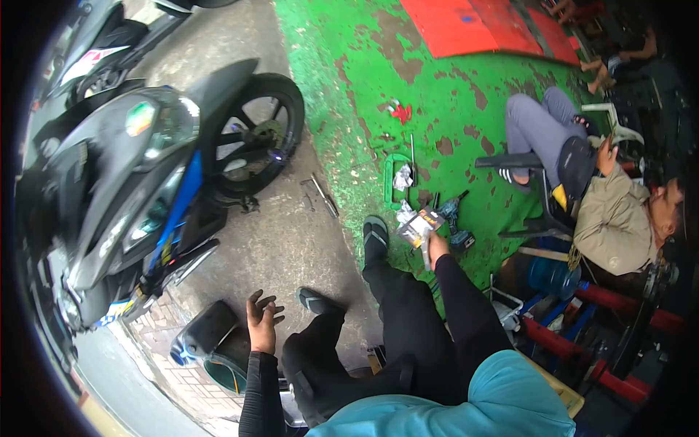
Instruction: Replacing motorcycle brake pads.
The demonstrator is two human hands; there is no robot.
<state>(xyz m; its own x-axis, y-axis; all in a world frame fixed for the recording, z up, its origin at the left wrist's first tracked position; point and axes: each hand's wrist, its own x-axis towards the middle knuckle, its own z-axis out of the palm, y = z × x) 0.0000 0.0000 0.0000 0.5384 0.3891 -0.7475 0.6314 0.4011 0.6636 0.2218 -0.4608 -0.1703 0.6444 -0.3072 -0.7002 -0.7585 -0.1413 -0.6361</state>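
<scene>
Patchy green floor (335,33) below, and over it the right hand (438,247) grips a dark-and-white package (422,225), tilted, long edge slanting up rightward; left hand (263,320) hovers free, fingers loosely spread

Package (422,223) hid part of the right hand (438,250), top-left motorbike (91,62) got cropped, little bits (386,136) near the green tray (389,183) were too tiny, lol.

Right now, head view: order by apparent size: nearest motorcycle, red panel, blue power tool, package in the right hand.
1. Nearest motorcycle
2. Red panel
Unranked, smallest: blue power tool and package in right hand; they look alike.
</scene>
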